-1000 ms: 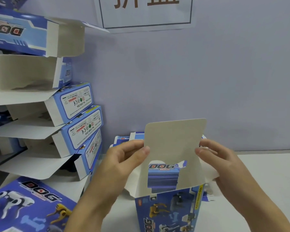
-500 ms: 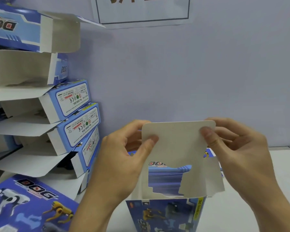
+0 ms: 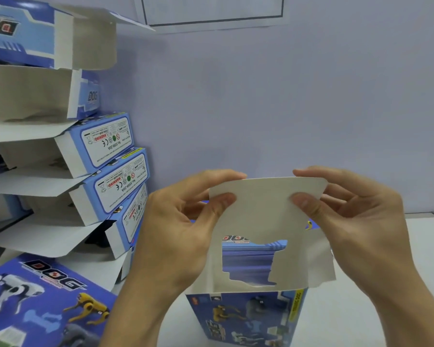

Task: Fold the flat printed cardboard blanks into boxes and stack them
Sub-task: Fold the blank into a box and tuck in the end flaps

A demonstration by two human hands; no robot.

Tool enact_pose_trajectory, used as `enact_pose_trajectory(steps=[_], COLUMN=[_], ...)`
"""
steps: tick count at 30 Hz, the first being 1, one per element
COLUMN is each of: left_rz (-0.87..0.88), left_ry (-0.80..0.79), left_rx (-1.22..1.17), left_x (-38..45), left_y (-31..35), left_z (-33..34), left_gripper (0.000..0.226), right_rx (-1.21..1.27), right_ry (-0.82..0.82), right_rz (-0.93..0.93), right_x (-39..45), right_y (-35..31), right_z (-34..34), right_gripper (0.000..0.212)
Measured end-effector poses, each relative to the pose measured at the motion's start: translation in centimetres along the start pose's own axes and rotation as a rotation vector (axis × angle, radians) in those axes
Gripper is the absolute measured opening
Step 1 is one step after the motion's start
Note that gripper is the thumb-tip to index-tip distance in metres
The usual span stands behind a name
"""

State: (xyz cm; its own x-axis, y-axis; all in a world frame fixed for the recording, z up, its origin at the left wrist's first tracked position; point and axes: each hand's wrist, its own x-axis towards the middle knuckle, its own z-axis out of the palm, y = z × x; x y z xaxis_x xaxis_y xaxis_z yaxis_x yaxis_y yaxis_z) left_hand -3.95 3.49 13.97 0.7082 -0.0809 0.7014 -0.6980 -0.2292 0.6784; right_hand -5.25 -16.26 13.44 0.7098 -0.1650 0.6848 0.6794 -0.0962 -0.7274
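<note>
step: one box [image 3: 246, 319] is being closed at its top; the top flap [image 3: 266, 209] is held up, not yet tucked
left hand [image 3: 183, 229]: flap's left corner is pinched, thumb on the near face, fingers curled behind
right hand [image 3: 356, 221]: flap's right corner is pinched the same way; thumb in front, fingers behind
box position: stood on the white table [image 3: 386, 284], just in front of the person, between both forearms; printed front is turned to the camera
axis: long axis is judged upright; open end points up; flap rises from the back wall, leaning toward the camera
side flap [image 3: 321, 261]: splayed outward at right, judged not folded in
next: side flaps probably to be folded in first; top flap then bent forward and down, its edge tucked behind the front wall
stack [image 3: 105, 171]: finished boxes piled at left against the wall, open ends leftward
blank [image 3: 35, 296]: one flat printed sheet lies at lower left
</note>
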Motion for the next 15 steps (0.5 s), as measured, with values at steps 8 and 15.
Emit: enact_pose_trajectory(steps=[8, 15], left_rz=[0.129, 0.100], left_ry=[0.052, 0.042], left_rx=[0.003, -0.041], left_x=[0.1, 0.1], left_y=[-0.3, -1.1], left_z=[0.0, 0.0], left_gripper=[0.037, 0.026], right_rx=[-0.039, -0.011], right_ry=[0.073, 0.023], right_rz=[-0.048, -0.088], right_x=[0.1, 0.2], right_y=[0.4, 0.9], right_z=[0.3, -0.2], right_gripper=[0.036, 0.025])
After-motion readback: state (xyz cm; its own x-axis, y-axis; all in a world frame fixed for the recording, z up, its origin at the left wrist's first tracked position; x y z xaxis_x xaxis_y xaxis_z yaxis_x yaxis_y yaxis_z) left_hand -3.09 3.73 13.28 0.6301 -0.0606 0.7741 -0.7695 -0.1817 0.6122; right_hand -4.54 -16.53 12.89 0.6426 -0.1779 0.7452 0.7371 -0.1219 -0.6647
